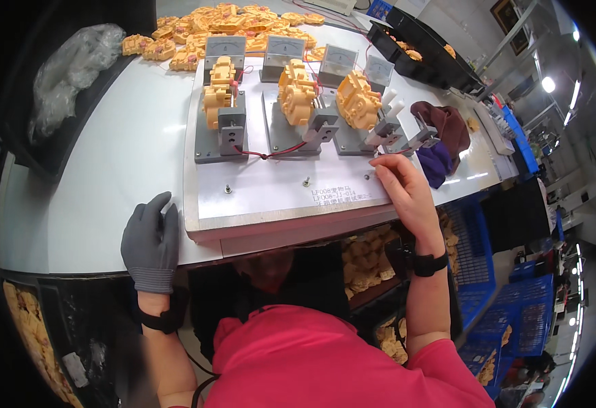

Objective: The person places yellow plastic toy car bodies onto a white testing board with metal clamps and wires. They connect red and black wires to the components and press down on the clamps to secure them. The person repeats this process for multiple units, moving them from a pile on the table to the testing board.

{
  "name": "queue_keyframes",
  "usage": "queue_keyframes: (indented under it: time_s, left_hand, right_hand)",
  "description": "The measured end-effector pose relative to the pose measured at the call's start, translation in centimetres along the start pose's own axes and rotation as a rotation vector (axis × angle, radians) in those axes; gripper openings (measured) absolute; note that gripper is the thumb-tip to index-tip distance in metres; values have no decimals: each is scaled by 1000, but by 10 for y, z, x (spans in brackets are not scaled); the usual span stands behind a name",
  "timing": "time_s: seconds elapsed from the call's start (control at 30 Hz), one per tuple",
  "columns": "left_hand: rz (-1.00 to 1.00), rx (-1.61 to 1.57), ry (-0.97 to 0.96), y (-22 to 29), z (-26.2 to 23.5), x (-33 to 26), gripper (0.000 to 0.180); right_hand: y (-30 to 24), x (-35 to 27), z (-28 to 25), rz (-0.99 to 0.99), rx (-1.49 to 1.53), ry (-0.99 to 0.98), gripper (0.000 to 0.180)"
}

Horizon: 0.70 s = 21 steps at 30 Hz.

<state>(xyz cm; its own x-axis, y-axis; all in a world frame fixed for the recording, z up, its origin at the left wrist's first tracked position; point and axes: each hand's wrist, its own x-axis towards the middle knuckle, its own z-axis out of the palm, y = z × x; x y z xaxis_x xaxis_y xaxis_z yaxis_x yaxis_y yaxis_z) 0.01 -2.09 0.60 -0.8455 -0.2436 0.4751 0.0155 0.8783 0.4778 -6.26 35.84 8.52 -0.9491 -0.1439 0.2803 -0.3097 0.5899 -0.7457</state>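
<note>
Head view. We see the long white counter [107, 156] carrying a pale rectangular jig board [277, 194] with three grey clamp fixtures, each holding a yellow moulded plastic toy part [296, 92] beneath a row of grey dial meters [284, 49]. At twelve o'clock lies a heap of loose yellow plastic parts [223, 24]; at two o'clock, black trays [423, 58]; at three o'clock, a maroon cloth [447, 126]. We judge the step to be working the rightmost fixture: the bare right hand [406, 194] rests at the board's three-o'clock corner, fingers [385, 163] curled together, gripping nothing, just below the grey toggle lever [396, 136]. The next move calls for a short reach past the red wire [264, 154]. The grey-gloved left hand [151, 238] lies flat, fingers apart, at eight o'clock.
</note>
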Motion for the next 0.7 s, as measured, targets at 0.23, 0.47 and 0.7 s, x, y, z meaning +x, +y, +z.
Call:
queue_keyframes:
  time_s: [0.23, 0.47, 0.7]
  left_hand:
    - [13, -27, 61, 3, 1, -1, 19]
    - [-8, -54, 33, 3, -2, -1, 21]
    - [-9, -82, 47, 1, -2, -2, 21]
  right_hand:
    - [0, -4, -11, 43, -44, -91, 16]
    - [-20, 27, -40, -55, 22, 98, 16]
    - [-58, 102, -38, -71, -325, -109, 38]
